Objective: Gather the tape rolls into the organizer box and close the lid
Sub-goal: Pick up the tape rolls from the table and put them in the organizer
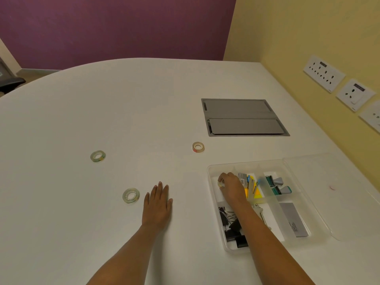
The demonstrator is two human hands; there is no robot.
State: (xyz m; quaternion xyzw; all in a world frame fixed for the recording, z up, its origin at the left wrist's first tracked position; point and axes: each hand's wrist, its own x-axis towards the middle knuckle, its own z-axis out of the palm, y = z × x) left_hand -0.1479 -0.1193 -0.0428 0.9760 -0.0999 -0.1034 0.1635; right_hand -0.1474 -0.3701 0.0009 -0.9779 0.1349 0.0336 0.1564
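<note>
My right hand (230, 185) pinches a small tape ring (220, 184) inside the clear plastic organizer box (211, 171); my left hand (157, 204) lies flat and empty on the smooth white bench (102, 110).

The desk (82, 120) is wide and bare on the left and far side, so lots of room to move there. Only small stuff sits in the middle: 3 tape rolls, one far left (98, 156), one near (131, 195), one by the grey hatch (198, 147), all well apart w/ big gaps between. The left hand (158, 204) lies flat just beside the near roll. The organizer box (213, 204) is packed: black clips (232, 227) at the near end, pens & markers in the middle. The right hand (230, 185) fills the far-left part of it. The open lid (339, 194) lies flat on the right, near the yellow wall (308, 38), so that side is tight.
</note>
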